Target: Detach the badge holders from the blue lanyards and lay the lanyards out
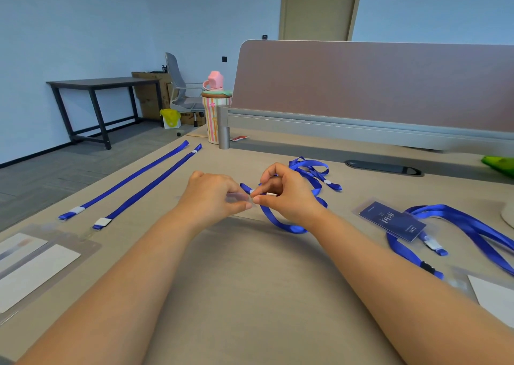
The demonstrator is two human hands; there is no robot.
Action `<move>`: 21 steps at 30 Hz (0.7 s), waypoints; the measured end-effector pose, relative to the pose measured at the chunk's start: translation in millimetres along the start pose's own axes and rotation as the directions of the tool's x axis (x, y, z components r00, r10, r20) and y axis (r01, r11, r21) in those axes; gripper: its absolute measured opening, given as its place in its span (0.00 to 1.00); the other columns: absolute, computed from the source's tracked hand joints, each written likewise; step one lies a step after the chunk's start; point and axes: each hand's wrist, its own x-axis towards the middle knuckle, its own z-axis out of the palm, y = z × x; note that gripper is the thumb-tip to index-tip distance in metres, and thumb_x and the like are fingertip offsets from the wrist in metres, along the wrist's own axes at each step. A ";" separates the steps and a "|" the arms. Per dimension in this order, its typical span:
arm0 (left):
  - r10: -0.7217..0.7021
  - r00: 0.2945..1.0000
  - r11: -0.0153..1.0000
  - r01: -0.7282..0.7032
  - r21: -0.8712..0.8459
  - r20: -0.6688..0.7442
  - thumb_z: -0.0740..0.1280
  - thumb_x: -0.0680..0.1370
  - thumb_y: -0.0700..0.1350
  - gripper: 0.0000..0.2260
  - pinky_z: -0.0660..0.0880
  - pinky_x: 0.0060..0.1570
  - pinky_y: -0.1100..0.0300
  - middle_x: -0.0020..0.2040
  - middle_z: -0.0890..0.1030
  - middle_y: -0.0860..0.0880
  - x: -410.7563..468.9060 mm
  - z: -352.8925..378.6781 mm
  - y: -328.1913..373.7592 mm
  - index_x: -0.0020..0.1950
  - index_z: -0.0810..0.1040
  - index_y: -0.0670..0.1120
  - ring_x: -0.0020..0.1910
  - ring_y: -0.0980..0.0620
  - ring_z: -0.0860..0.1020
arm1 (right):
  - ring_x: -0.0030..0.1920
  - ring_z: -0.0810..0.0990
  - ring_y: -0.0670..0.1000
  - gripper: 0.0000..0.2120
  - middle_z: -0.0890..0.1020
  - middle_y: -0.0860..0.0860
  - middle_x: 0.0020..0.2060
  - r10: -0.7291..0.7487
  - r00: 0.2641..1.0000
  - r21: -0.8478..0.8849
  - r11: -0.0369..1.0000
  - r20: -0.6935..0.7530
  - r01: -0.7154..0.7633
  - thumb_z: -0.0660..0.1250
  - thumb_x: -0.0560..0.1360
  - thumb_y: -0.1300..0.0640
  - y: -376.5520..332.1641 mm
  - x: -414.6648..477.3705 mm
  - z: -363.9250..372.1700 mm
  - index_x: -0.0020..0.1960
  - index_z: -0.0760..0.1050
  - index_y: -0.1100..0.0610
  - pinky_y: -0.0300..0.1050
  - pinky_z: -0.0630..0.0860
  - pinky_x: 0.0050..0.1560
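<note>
My left hand pinches a clear badge holder strap at the middle of the desk. My right hand pinches the white clip end of a blue lanyard, which loops in a tangle behind and under it. The two hands meet fingertip to fingertip. Two more blue lanyards lie straight and side by side at the left. Two detached badge holders lie at the near left. At the right, a dark blue badge holder is still clipped to another blue lanyard.
A striped cup with a pink bottle stands at the far desk edge beside a metal post. A pink partition runs along the back. A green object lies far right; a white card near right.
</note>
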 end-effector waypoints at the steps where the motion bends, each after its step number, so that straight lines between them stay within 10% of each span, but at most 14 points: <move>1: 0.003 1.000 1.000 -0.003 0.004 0.007 0.65 0.74 0.59 0.12 0.63 0.56 0.55 0.53 0.80 0.56 0.1 -0.5 0.7 0.54 0.80 0.58 0.55 0.55 0.73 | 0.41 0.83 0.44 0.15 0.83 0.49 0.36 -0.004 1.000 0.001 1.000 -0.006 0.004 0.72 0.69 0.66 -0.2 -0.1 0.0 0.42 0.68 0.52 0.30 0.77 0.46; 21: -0.058 0.996 0.997 0.054 -0.053 -0.071 0.66 0.74 0.54 0.07 0.61 0.57 0.55 0.46 0.82 0.57 -3.0 -5.5 3.7 0.48 0.81 0.55 0.51 0.56 0.76 | 0.36 0.77 0.35 0.08 0.81 0.52 0.41 -0.128 0.992 -0.156 0.980 -0.003 0.126 0.68 0.73 0.65 1.1 -0.9 5.7 0.47 0.74 0.54 0.24 0.70 0.39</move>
